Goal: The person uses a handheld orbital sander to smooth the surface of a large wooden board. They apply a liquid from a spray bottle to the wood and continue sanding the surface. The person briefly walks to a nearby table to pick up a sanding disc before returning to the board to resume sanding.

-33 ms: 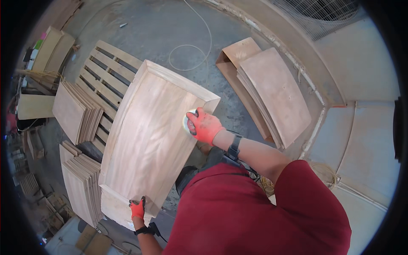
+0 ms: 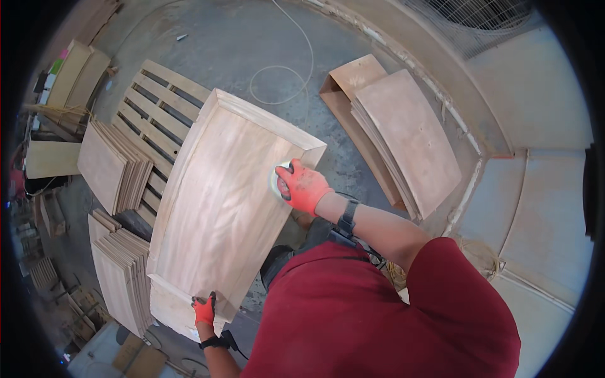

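Clutching round tool [image 2: 282, 184] in right grip [image 2: 307, 188]; seemingly steadying board [image 2: 217, 195] at near end with left grip [image 2: 203, 310] (cannot tell if closed).

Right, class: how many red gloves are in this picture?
2: one glove on the left hand, lower in view, at the wooden panel; another on the right hand, holding a round tool.

Red-gloved hands [image 2: 305, 189], pale streaked panel [image 2: 217, 189]

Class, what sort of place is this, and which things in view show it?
Probably a woodworking shop: a large wooden workpiece lies in front of the person, with stacked wooden panels and a slatted pallet beyond.
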